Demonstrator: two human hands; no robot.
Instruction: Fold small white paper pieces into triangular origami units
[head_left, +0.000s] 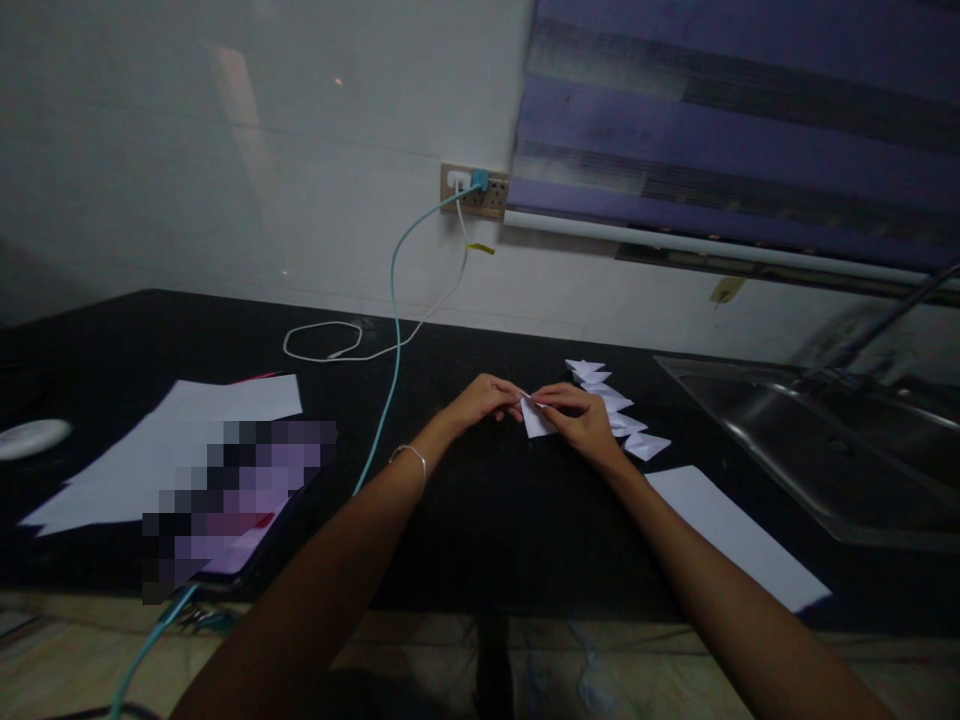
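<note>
A small folded piece of white paper point(537, 420) is between my two hands above the black countertop point(480, 540). My left hand point(487, 400) pinches its upper left corner with thumb and fingertips. On the other side, my right hand point(581, 415) grips the top edge, its fingers pressed together and covering part of the paper. Just beyond my right hand lies a row of several folded white paper pieces point(613, 402), partly overlapping. Near my right forearm rests a flat white sheet point(739, 535).
At left, white sheets point(187, 420) lie beside a tablet point(255, 530), its screen pixelated. A teal cable point(394, 300) and a white cable point(442, 300) run to the wall socket point(474, 190). A metal sink point(825, 450) is at right. A white round object point(34, 437) sits far left.
</note>
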